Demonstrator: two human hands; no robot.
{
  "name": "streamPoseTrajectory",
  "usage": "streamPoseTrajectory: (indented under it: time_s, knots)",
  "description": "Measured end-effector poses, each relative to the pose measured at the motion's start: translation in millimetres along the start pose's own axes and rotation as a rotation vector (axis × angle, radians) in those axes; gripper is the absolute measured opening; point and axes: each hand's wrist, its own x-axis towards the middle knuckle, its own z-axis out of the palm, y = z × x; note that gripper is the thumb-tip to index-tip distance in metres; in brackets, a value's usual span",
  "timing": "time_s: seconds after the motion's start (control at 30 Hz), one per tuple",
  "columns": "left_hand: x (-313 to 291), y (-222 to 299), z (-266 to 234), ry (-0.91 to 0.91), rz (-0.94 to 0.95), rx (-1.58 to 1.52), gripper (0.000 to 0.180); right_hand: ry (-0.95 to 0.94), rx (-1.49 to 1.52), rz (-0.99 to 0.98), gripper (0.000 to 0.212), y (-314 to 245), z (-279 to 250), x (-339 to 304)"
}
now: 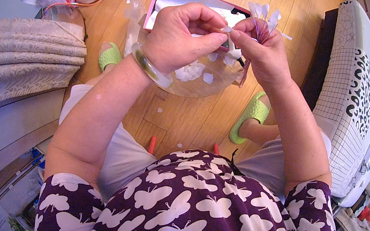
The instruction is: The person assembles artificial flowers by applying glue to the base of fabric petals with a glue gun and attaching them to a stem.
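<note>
My left hand (184,37), with a pale bangle (148,64) round its wrist, has thumb and forefinger closed on a small white petal (226,29). Right beside it, the thumb and forefinger of my right hand (265,55) meet at the same petal. A bundle of thin purplish stems (262,28) topped with white petals is gripped in my right hand; the stem ends come out below the palm. Under the hands, a cluster of white petals (190,71) and a loose petal (208,78) lie on a round, see-through surface (190,87).
Behind my hands is a pink-edged box (157,3) with white lining and white pieces inside. Clear plastic (133,14) lies beside it. Patterned fabric (28,53) hangs at left; a patterned, padded piece (354,102) stands at right. My feet wear green slippers (250,117).
</note>
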Motion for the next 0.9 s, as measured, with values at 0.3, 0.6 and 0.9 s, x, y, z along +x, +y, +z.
streamPoseTrajectory:
  time_s: [0.3,0.6,0.9]
  knots:
    - [1.4,1.8,4.2,0.047,-0.027,-0.024,0.003,0.017,-0.033,-0.035,0.006,-1.4,3.5,-0.2]
    - [1.6,-1.0,4.7,0.059,-0.015,-0.092,0.002,0.039,-0.039,-0.077,0.005,0.3,7.2,-0.1]
    - [3.2,3.8,2.0,0.091,-0.063,-0.031,0.003,0.008,0.033,0.001,0.008,0.4,4.0,2.2]
